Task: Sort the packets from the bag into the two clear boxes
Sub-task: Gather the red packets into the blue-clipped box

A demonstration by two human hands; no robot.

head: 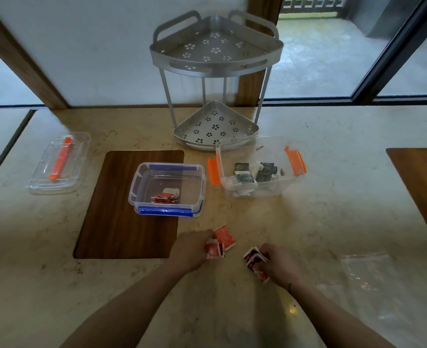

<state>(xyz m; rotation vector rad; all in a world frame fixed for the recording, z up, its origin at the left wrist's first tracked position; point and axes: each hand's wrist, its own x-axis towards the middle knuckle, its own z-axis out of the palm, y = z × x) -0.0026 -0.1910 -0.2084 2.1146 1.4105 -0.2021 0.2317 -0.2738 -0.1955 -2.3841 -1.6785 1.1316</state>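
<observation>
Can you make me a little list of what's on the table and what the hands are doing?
left hand: holds red packets
right hand: holds more red packets
blue-clip box: a few red packets inside
orange-clip box: dark packets inside
plastic bag: flat, by right hand
lid: far left, off
metal rack: behind the boxes

blue-clip box (167, 189) left of orange-clip box (256, 169)

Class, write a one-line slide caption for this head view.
Both hands, left hand and right hand, gather red packets before the blue-clipped box and orange-clipped box.
</observation>
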